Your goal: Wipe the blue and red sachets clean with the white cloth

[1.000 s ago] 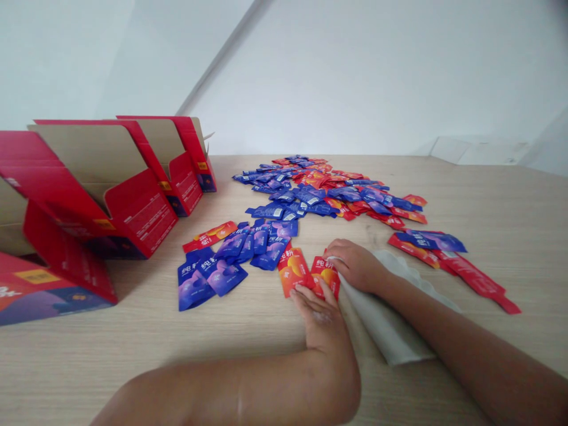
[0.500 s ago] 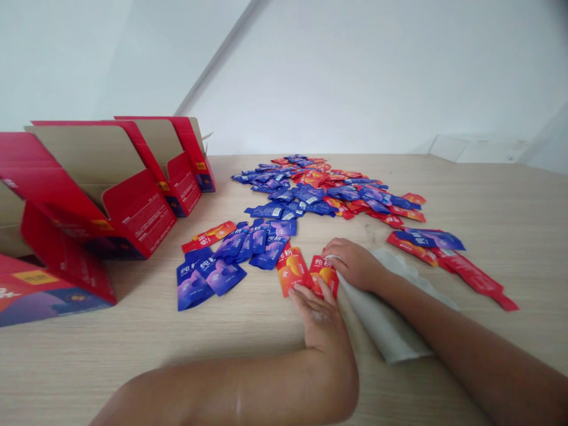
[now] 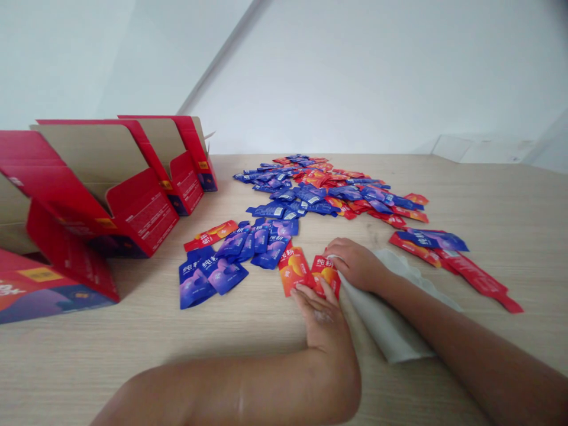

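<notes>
My left hand lies palm down at the front of the table, its fingertips on the lower edge of a red-orange sachet. Another red-orange sachet lies just left of that one, touching my left hand's fingers. My right hand sits close above them, gripping the end of a white cloth, which trails back under my right forearm. Blue-purple sachets lie in a loose row further left, and none touches either hand.
Several open red cardboard boxes with tan insides stand along the left of the light wooden table. A large heap of mixed red and blue sachets lies ahead, with a smaller group to the right.
</notes>
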`<move>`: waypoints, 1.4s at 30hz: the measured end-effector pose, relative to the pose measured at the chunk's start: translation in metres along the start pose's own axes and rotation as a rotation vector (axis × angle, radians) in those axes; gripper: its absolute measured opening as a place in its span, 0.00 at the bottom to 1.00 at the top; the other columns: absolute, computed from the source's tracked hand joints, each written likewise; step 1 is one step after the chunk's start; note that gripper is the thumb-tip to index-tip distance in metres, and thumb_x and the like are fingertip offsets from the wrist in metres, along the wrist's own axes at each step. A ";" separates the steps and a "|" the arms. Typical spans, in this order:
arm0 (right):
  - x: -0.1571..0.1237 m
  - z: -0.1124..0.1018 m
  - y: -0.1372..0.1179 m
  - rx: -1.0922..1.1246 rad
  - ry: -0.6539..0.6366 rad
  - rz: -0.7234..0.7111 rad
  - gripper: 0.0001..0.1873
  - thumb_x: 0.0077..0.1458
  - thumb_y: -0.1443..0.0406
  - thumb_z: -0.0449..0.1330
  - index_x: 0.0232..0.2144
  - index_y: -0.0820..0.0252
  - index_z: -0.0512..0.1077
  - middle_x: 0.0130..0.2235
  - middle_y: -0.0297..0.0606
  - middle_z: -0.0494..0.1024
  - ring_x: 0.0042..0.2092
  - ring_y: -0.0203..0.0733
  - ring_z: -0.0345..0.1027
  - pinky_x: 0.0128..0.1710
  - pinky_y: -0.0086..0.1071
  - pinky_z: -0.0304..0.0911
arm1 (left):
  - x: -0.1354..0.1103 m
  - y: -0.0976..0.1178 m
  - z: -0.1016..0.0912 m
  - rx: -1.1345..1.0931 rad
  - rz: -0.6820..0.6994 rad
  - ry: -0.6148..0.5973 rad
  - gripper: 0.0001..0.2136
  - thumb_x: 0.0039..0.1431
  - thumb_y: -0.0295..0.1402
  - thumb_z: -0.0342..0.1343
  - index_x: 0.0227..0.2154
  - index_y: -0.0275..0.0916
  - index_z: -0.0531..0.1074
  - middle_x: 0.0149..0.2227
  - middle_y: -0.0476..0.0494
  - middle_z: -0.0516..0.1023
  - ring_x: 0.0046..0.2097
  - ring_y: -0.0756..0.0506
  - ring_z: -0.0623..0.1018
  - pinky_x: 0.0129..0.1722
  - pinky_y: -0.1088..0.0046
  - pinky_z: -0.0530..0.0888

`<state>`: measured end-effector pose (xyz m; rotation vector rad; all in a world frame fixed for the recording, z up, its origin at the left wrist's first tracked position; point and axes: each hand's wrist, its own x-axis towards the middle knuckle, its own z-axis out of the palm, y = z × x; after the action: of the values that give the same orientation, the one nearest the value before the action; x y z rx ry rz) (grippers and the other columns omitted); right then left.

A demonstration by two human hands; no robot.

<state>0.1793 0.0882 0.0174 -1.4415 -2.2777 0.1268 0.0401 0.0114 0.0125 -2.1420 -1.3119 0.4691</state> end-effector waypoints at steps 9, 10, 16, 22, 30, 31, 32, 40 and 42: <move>-0.006 -0.001 -0.033 0.042 -0.053 -0.177 0.12 0.56 0.71 0.49 0.34 0.61 0.72 0.39 0.42 0.73 0.42 0.42 0.62 0.46 0.37 0.57 | 0.003 0.004 0.004 -0.045 -0.007 0.025 0.23 0.56 0.24 0.40 0.56 0.24 0.58 0.48 0.18 0.71 0.49 0.32 0.72 0.47 0.47 0.67; -0.005 -0.001 -0.028 0.036 -0.041 -0.145 0.12 0.55 0.71 0.49 0.35 0.61 0.72 0.39 0.42 0.73 0.42 0.42 0.62 0.46 0.37 0.57 | 0.002 0.004 0.004 -0.040 -0.010 0.025 0.23 0.56 0.24 0.41 0.56 0.24 0.58 0.48 0.18 0.70 0.49 0.32 0.72 0.47 0.47 0.67; -0.003 0.000 -0.002 -0.043 0.014 0.031 0.12 0.55 0.71 0.49 0.36 0.63 0.73 0.39 0.44 0.73 0.43 0.43 0.63 0.46 0.38 0.58 | 0.001 0.003 0.002 -0.035 -0.022 0.013 0.23 0.55 0.23 0.41 0.55 0.26 0.59 0.47 0.21 0.72 0.48 0.34 0.73 0.48 0.48 0.68; -0.010 -0.001 -0.028 0.089 -0.052 -0.098 0.11 0.56 0.70 0.50 0.35 0.60 0.72 0.40 0.41 0.73 0.44 0.42 0.63 0.46 0.36 0.59 | 0.002 0.001 0.000 -0.133 -0.037 0.026 0.23 0.55 0.23 0.42 0.56 0.26 0.58 0.48 0.19 0.70 0.49 0.33 0.72 0.48 0.48 0.67; -0.005 -0.002 0.002 0.008 0.012 0.063 0.13 0.56 0.70 0.49 0.36 0.62 0.73 0.39 0.43 0.73 0.41 0.42 0.64 0.44 0.37 0.60 | -0.002 0.000 0.001 -0.253 -0.041 0.054 0.23 0.53 0.20 0.45 0.53 0.25 0.61 0.48 0.20 0.71 0.50 0.33 0.72 0.50 0.46 0.65; -0.006 -0.002 -0.003 0.019 0.003 0.034 0.12 0.55 0.70 0.50 0.36 0.62 0.73 0.39 0.43 0.73 0.42 0.42 0.64 0.44 0.37 0.60 | -0.002 0.000 0.001 -0.268 -0.051 0.058 0.23 0.53 0.20 0.45 0.54 0.25 0.61 0.48 0.20 0.71 0.50 0.34 0.72 0.50 0.47 0.65; -0.007 -0.003 -0.009 0.036 -0.013 -0.006 0.12 0.55 0.70 0.50 0.36 0.61 0.73 0.40 0.42 0.73 0.42 0.42 0.64 0.44 0.36 0.59 | -0.001 0.000 0.000 -0.281 -0.062 0.060 0.23 0.53 0.20 0.44 0.54 0.25 0.61 0.49 0.20 0.71 0.50 0.34 0.71 0.50 0.47 0.65; -0.006 -0.002 -0.013 0.055 -0.013 -0.010 0.12 0.55 0.71 0.50 0.37 0.61 0.73 0.40 0.42 0.73 0.43 0.42 0.63 0.45 0.36 0.59 | -0.001 0.001 -0.002 -0.269 -0.078 0.041 0.23 0.54 0.20 0.44 0.54 0.25 0.60 0.48 0.20 0.71 0.50 0.35 0.72 0.50 0.48 0.65; -0.004 -0.002 -0.003 0.019 0.012 0.058 0.13 0.55 0.71 0.50 0.36 0.62 0.73 0.39 0.42 0.73 0.42 0.42 0.64 0.45 0.37 0.59 | -0.001 0.002 0.001 -0.257 -0.063 0.063 0.22 0.53 0.20 0.45 0.54 0.24 0.61 0.48 0.19 0.71 0.49 0.34 0.72 0.50 0.47 0.65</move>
<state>0.1789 0.0832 0.0186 -1.4952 -2.2199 0.1571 0.0405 0.0098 0.0105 -2.2934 -1.4654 0.2146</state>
